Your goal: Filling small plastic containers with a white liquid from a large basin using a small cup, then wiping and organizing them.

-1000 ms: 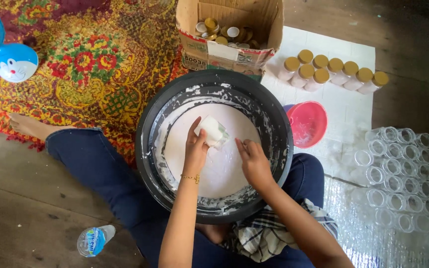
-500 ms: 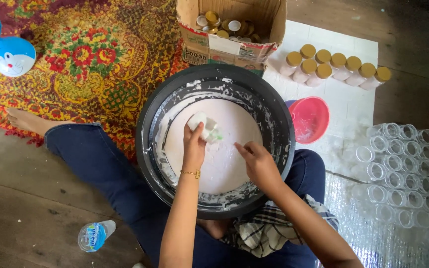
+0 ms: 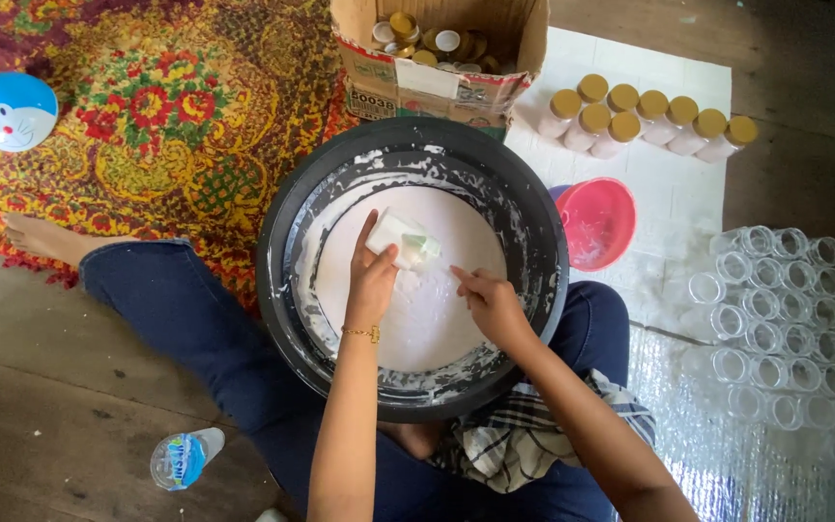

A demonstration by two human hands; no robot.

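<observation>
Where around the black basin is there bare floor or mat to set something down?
Bare wood lies left of the black basin, between the leg and plastic bottle. White mat is open below the capped bottles. Crowded: empty jars, cardboard box.

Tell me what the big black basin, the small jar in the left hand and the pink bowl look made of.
Big black basin: probably plastic, dull black, rim smeared white.
Small jar, held by the left hand: looks like clear plastic, coated with white liquid; glass can't be excluded.
Pink bowl: likely plastic, smooth, slightly glossy.
</observation>
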